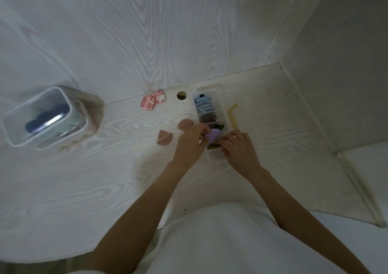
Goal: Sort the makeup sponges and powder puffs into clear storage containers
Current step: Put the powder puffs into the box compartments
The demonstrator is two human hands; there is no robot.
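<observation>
**Head view: both my hands on a purple sponge over the divided box**

Both my forearms reach forward from 6 o'clock and meet over the near end of the clear divided box (pixel 212 97). My left hand (pixel 190 142) curls its fingers round the purple sponge (pixel 214 137), gripping it from the 9 o'clock side. My right hand (pixel 239 147) has its fingers bent, with the tips touching the sponge from 3 o'clock. The sponge sits between my two hands, above the box's near compartments. Blue puffs (pixel 204 106) fill the far compartment at 12 o'clock. Two pink puffs (pixel 165 138) lie on the table (pixel 84 179) just beside my left hand, at 10 o'clock.
</observation>
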